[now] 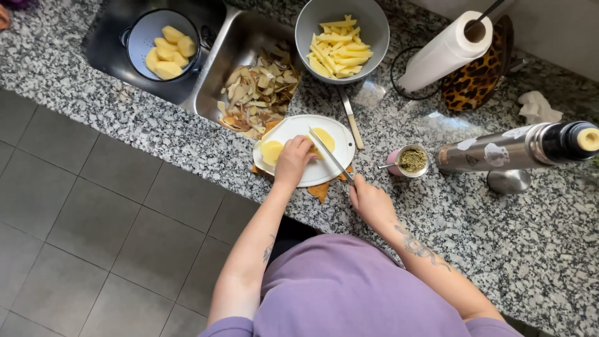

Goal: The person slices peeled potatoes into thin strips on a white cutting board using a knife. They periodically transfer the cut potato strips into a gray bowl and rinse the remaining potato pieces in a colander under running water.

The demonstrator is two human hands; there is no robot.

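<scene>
Your left hand (pixel 293 159) presses curled fingers, held together, on a peeled potato (pixel 272 151), pale yellow and cut into smooth pieces on the white cutting board (pixel 337 134) at the counter's front edge. Your right hand (pixel 371 203) closes its fingers around the handle of a knife (pixel 331 156), whose blade lies across the potato's right piece. At 12 o'clock from the board, a grey bowl (pixel 374 22) holds potato sticks. At 10 o'clock, the sink (pixel 234 43) holds peelings (pixel 259 93); farther left, a colander (pixel 140 31) holds whole peeled potatoes (pixel 168 51). At 3 o'clock, a pink cup (pixel 410 161) contains green herb.
</scene>
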